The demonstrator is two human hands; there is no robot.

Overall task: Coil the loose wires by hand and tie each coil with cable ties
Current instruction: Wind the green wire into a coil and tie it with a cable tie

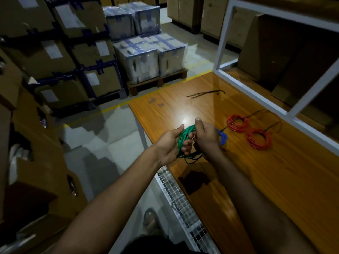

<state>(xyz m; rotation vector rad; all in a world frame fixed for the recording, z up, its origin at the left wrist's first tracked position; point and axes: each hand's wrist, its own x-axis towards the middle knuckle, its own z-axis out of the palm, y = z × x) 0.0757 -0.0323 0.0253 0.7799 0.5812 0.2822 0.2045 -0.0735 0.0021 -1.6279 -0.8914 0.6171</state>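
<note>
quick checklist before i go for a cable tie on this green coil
1. Green coil gathered in hand: ok, the left hand grips it and the right hand is curled on its top.
2. Loose end tucked in: not ok, a strand droops below the coil.
3. Spare cable ties on hand: ok, dark ties lie further back on the wooden table.
4. A free hand to fetch one: not ok, both hold the coil.
5. Earlier coils out of the way: ok, two red coils lie to the right; a blue coil sits behind the right hand.
6. Green coil already tied: cannot tell.
</note>
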